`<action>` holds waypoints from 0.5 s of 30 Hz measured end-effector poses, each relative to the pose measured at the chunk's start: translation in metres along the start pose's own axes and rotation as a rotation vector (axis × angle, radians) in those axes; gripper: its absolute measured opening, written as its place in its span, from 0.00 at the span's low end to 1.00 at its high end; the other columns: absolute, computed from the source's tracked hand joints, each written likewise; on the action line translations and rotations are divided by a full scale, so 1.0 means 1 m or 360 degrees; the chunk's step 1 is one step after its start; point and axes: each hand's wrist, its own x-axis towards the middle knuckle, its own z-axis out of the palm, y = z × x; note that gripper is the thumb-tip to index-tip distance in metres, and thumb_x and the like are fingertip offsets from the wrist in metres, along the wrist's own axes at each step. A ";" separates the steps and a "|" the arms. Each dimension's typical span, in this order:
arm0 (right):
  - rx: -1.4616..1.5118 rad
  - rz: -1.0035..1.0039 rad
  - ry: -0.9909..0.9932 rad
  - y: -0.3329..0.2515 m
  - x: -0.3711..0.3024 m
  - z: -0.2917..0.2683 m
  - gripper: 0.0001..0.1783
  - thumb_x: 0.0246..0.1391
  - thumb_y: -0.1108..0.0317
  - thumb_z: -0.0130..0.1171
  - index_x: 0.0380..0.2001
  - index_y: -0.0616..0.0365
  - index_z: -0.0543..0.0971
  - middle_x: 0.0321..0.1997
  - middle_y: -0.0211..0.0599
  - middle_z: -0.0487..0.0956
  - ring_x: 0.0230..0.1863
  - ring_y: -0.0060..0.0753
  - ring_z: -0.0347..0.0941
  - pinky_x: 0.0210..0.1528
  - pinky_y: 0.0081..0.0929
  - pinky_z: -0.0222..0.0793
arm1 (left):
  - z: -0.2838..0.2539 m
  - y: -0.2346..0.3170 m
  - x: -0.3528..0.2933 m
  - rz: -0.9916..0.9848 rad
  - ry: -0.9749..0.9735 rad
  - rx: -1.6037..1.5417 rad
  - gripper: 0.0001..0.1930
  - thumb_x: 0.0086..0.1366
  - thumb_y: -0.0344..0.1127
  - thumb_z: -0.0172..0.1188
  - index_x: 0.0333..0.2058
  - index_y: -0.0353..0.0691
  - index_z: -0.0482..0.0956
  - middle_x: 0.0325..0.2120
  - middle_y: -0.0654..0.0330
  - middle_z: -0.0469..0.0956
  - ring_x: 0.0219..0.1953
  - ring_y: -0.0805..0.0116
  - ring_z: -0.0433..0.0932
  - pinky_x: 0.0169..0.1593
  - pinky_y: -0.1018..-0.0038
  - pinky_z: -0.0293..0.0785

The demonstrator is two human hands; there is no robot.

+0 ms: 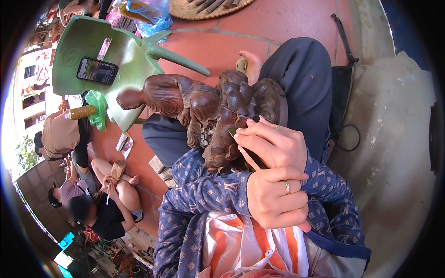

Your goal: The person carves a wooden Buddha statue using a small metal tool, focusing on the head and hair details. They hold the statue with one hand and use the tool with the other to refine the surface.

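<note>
A dark brown carved wooden figure [204, 104] lies on its side across my lap, its head toward the left and its broad carved base toward my right knee. My left hand [278, 199], a ring on one finger, is closed around a slim pinkish stick-like tool [250, 159], which slants up toward the carving. Just above it, my right hand [273, 143] has its fingers pressed together at the carving's near side. A dark flat piece shows under those fingertips; its kind is unclear. My forearms cross, the left one reaching rightward.
A green plastic chair [123, 51] with a phone [97, 71] on it stands beyond the figure. A round woven tray [208, 9] lies at the far side. Other people sit at left, one holding a wooden piece [117, 170]. A black strap bag [344, 88] is at right.
</note>
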 end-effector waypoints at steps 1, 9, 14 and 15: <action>-0.0017 0.0005 -0.0056 0.000 0.002 -0.001 0.09 0.41 0.67 0.64 0.30 0.51 0.80 0.31 0.26 0.80 0.30 0.34 0.82 0.39 0.33 0.82 | -0.001 -0.003 0.000 0.0023 0.0031 0.0015 0.19 0.57 0.49 0.62 0.18 0.43 0.70 0.16 0.66 0.67 0.17 0.69 0.68 0.43 0.66 0.75; -0.0039 -0.0187 -0.0292 0.007 0.005 -0.016 0.10 0.44 0.66 0.63 0.34 0.50 0.80 0.35 0.25 0.81 0.32 0.35 0.82 0.42 0.34 0.82 | -0.001 0.004 0.010 -0.0094 0.0140 -0.0093 0.18 0.52 0.47 0.64 0.18 0.42 0.70 0.15 0.66 0.65 0.17 0.68 0.68 0.38 0.68 0.75; -0.0033 -0.0076 -0.0320 0.005 0.013 -0.014 0.08 0.45 0.66 0.64 0.32 0.51 0.81 0.35 0.27 0.80 0.33 0.36 0.81 0.44 0.35 0.81 | -0.004 -0.010 0.006 0.0015 0.0139 -0.0003 0.16 0.45 0.46 0.64 0.17 0.43 0.68 0.17 0.66 0.65 0.18 0.70 0.68 0.39 0.69 0.74; -0.0013 -0.0116 -0.0332 0.005 0.011 -0.015 0.09 0.45 0.66 0.64 0.32 0.52 0.81 0.34 0.27 0.80 0.33 0.36 0.81 0.45 0.35 0.81 | -0.003 -0.006 0.007 -0.0027 0.0145 -0.0041 0.16 0.45 0.46 0.64 0.17 0.43 0.68 0.17 0.66 0.65 0.17 0.70 0.68 0.39 0.69 0.74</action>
